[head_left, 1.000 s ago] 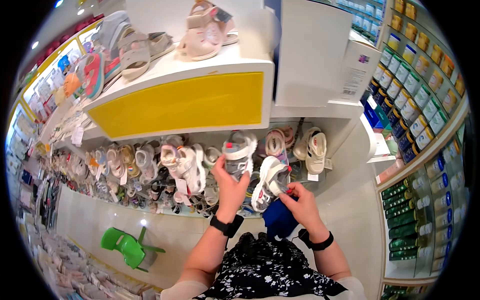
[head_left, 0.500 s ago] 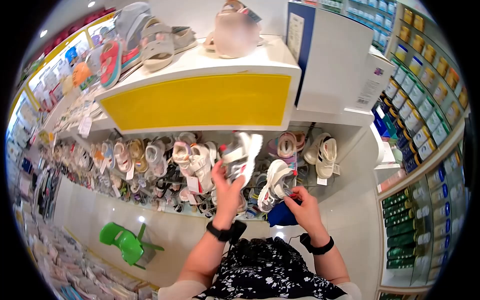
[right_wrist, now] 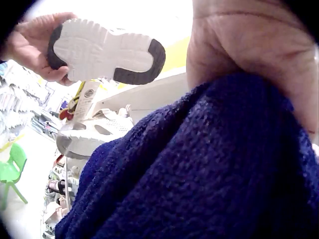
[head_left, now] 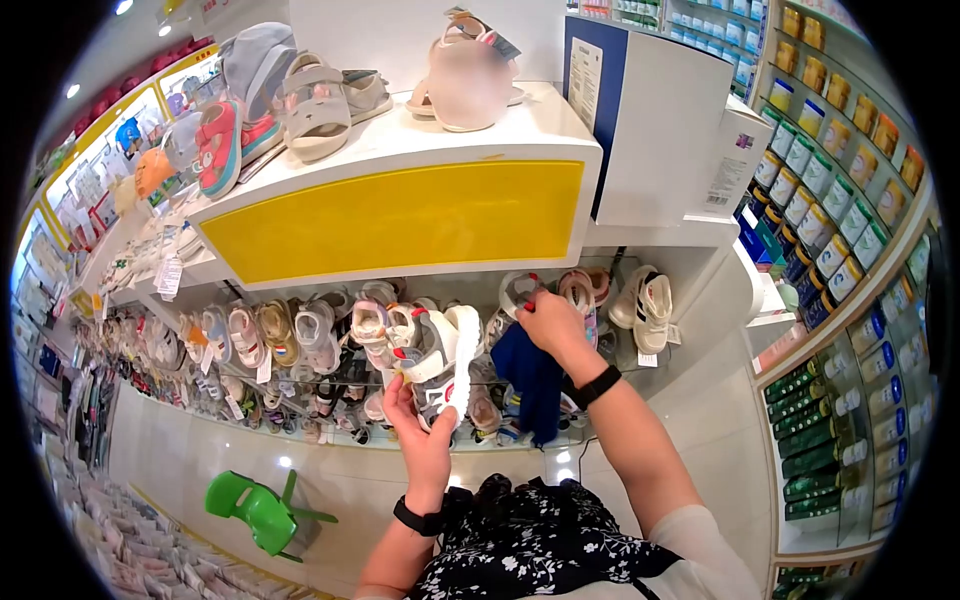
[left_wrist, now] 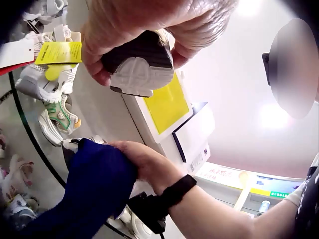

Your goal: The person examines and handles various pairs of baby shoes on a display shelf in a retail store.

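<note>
My left hand [head_left: 420, 445] grips a white child's sandal [head_left: 462, 365] in front of the shoe shelf. The sandal's thick sole [right_wrist: 107, 52], white with dark grey ends, faces the right wrist camera. Reaching to the upper shelf, my right hand [head_left: 555, 325] holds a dark blue cloth [head_left: 530, 375] that hangs below it. Its fingertips are right at a light shoe [head_left: 518, 290] with a red detail. The cloth [left_wrist: 99, 174] hides part of the shoes behind it in the left wrist view.
Rows of small shoes [head_left: 315, 335] stand on the glass shelves, a cream pair [head_left: 650, 310] at the right end. Above projects a white counter with a yellow panel [head_left: 400, 220] and a large box [head_left: 655, 125]. A green chair [head_left: 255, 510] stands behind left.
My left hand, gripping a sandal, has moved down and left. My right hand has moved up and left to the shelf with the cloth, which now hangs longer.
</note>
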`<state>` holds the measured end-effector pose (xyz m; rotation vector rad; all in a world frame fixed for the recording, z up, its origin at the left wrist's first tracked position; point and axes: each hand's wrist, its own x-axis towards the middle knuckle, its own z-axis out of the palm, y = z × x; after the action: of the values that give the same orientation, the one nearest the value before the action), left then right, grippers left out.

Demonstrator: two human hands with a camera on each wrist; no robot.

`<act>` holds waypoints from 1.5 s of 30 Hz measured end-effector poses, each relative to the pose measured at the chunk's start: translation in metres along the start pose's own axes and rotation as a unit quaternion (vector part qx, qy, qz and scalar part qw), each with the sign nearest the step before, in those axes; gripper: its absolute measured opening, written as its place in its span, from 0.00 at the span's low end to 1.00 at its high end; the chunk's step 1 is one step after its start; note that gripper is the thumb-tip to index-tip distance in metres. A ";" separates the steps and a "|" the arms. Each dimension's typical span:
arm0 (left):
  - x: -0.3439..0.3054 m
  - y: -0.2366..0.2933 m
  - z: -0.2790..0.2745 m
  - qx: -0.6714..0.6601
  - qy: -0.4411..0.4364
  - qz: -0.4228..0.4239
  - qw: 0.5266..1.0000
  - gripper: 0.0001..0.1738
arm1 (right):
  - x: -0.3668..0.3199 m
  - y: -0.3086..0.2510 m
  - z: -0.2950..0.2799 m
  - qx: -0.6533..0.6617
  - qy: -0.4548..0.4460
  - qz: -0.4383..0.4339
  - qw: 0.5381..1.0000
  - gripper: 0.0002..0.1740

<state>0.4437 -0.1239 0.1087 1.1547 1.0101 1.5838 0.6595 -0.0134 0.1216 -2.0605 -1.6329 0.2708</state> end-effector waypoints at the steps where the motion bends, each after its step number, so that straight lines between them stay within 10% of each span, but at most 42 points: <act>1: 0.000 -0.001 -0.002 0.012 -0.003 -0.003 1.000 0.43 | 0.005 -0.003 0.000 -0.015 -0.008 0.000 1.000 0.17; 18: 0.028 -0.026 0.061 0.061 -0.008 0.074 0.995 0.41 | -0.088 0.051 -0.066 0.109 -0.113 -0.023 0.987 0.22; 30: -0.001 -0.107 0.133 0.333 -0.024 0.130 0.934 0.46 | -0.101 0.099 -0.071 0.140 -0.009 0.057 0.989 0.28; 45: 0.002 -0.114 0.141 0.408 0.019 0.132 0.903 0.37 | -0.035 0.094 -0.046 0.017 0.053 -0.108 0.993 0.25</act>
<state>0.6025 -0.0781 0.0337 1.8873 1.6834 1.4019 0.7512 -0.0740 0.1101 -1.8223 -1.7537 0.1109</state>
